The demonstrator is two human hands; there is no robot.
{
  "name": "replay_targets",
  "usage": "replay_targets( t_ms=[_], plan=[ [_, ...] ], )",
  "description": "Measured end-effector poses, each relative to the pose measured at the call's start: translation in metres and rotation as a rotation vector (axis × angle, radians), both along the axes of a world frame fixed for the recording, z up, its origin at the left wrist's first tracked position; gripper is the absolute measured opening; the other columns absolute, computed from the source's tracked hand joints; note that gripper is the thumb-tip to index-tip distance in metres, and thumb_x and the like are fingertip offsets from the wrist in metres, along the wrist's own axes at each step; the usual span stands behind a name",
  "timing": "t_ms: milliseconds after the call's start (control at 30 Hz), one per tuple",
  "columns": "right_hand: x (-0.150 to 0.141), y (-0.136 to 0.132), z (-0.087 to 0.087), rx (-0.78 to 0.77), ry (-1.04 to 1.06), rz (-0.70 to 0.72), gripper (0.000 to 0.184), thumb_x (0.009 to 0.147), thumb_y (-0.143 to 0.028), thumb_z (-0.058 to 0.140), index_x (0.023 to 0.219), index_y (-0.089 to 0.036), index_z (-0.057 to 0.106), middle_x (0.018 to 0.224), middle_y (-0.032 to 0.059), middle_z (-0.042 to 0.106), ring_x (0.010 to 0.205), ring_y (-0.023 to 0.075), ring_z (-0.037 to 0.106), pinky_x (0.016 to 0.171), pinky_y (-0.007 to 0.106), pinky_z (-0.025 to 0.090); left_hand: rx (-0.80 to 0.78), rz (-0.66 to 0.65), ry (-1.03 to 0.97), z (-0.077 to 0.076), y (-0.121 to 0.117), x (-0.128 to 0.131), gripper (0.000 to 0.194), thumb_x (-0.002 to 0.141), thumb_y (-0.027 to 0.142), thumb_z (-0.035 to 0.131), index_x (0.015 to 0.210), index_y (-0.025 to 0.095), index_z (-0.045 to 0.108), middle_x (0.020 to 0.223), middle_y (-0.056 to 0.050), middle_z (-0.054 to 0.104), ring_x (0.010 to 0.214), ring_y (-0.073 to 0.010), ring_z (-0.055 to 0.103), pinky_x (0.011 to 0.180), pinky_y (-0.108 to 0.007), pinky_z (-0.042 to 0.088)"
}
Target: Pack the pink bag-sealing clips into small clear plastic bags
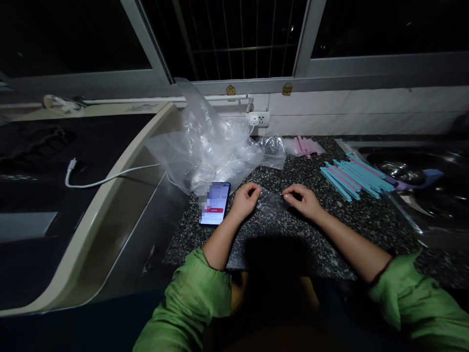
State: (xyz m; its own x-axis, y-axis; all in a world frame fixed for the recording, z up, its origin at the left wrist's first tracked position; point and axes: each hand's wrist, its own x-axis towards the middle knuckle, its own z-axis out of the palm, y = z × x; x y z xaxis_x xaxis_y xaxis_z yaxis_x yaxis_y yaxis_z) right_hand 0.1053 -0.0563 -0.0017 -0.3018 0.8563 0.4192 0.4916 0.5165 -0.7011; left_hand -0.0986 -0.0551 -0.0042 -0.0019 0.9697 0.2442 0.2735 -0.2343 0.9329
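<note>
My left hand (245,198) and my right hand (302,199) both pinch a small clear plastic bag (270,199) that lies flat on the speckled granite counter (278,234). Each hand holds one end of the bag. A lit phone (215,203) lies just left of my left hand. A pile of blue and pink sticks (353,177) sits to the right, beyond my right hand. More pink sticks (307,145) lie further back near the wall.
A large crumpled clear plastic sheet (205,146) lies behind the phone. A steel sink (414,171) is at the right. A white cable (106,179) runs across a dark appliance at the left. A wall socket (258,119) sits below the window.
</note>
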Motion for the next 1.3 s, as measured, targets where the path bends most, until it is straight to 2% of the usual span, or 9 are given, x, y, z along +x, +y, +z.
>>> replay_targets(
  t_ms=[200,333,467,600,733,933,1067,1300],
  plan=[
    [-0.007,-0.005,-0.005,-0.046,-0.032,0.124,0.016,0.075,-0.031,0.054,0.064,-0.020,0.060,0.062,0.0020,0.060,0.065,0.0154,0.052,0.063,0.029,0.041,-0.041,-0.057,0.012,0.003,-0.003,0.003,0.009,0.073,0.019,0.056,0.064,0.016,0.055,0.058,0.004,0.051,0.057,-0.0099,0.044,0.057,-0.021,0.034],
    [-0.007,-0.005,-0.006,-0.009,-0.002,0.095,0.019,0.077,-0.031,0.053,0.062,-0.020,0.058,0.062,0.0018,0.060,0.064,0.0156,0.052,0.064,0.031,0.041,-0.075,-0.056,-0.142,0.004,-0.003,0.004,0.006,0.070,0.021,0.059,0.071,0.017,0.055,0.060,0.005,0.051,0.059,-0.0093,0.046,0.059,-0.021,0.036],
    [-0.005,-0.005,-0.005,0.036,0.034,0.037,0.019,0.078,-0.031,0.053,0.062,-0.021,0.057,0.063,0.0015,0.060,0.065,0.0155,0.053,0.067,0.032,0.041,-0.163,-0.120,-0.264,0.003,-0.002,0.003,0.020,0.067,0.027,0.063,0.083,0.017,0.057,0.064,0.004,0.054,0.062,-0.0100,0.049,0.063,-0.022,0.037],
    [-0.005,-0.005,-0.006,0.026,0.037,0.045,0.020,0.077,-0.032,0.053,0.062,-0.020,0.057,0.062,0.0015,0.060,0.065,0.0152,0.052,0.066,0.031,0.041,-0.240,-0.138,-0.228,0.000,0.000,0.002,0.017,0.064,0.030,0.065,0.070,0.015,0.059,0.060,0.004,0.053,0.059,-0.0092,0.045,0.059,-0.021,0.035],
    [-0.006,-0.006,-0.005,-0.040,0.007,0.082,0.019,0.076,-0.034,0.054,0.063,-0.020,0.059,0.062,0.0022,0.060,0.065,0.0155,0.052,0.064,0.030,0.042,-0.224,-0.131,-0.190,0.001,-0.001,0.001,0.014,0.065,0.027,0.063,0.064,0.015,0.057,0.058,0.004,0.053,0.057,-0.0088,0.044,0.059,-0.021,0.034],
    [-0.007,-0.007,-0.002,-0.100,0.042,0.017,0.021,0.076,-0.039,0.054,0.069,-0.020,0.062,0.068,0.0026,0.062,0.069,0.0158,0.055,0.067,0.030,0.043,-0.185,-0.284,0.002,0.004,-0.007,0.005,0.012,0.068,0.026,0.060,0.062,0.016,0.059,0.059,0.003,0.055,0.060,-0.0103,0.047,0.061,-0.022,0.036],
    [-0.010,-0.009,-0.002,-0.122,0.052,0.028,0.020,0.074,-0.037,0.056,0.067,-0.019,0.061,0.066,0.0019,0.060,0.065,0.0145,0.053,0.064,0.028,0.043,-0.189,-0.353,0.067,0.005,-0.010,0.008,0.011,0.069,0.024,0.059,0.062,0.015,0.060,0.059,0.003,0.056,0.060,-0.0105,0.048,0.061,-0.022,0.037],
    [-0.011,-0.009,-0.002,-0.089,0.057,0.036,0.017,0.073,-0.032,0.055,0.063,-0.019,0.060,0.060,0.0008,0.056,0.062,0.0137,0.050,0.062,0.028,0.041,-0.198,-0.334,0.100,0.005,-0.010,0.009,0.012,0.069,0.025,0.059,0.063,0.015,0.060,0.057,0.004,0.054,0.059,-0.0100,0.046,0.060,-0.022,0.035]
  ],
)
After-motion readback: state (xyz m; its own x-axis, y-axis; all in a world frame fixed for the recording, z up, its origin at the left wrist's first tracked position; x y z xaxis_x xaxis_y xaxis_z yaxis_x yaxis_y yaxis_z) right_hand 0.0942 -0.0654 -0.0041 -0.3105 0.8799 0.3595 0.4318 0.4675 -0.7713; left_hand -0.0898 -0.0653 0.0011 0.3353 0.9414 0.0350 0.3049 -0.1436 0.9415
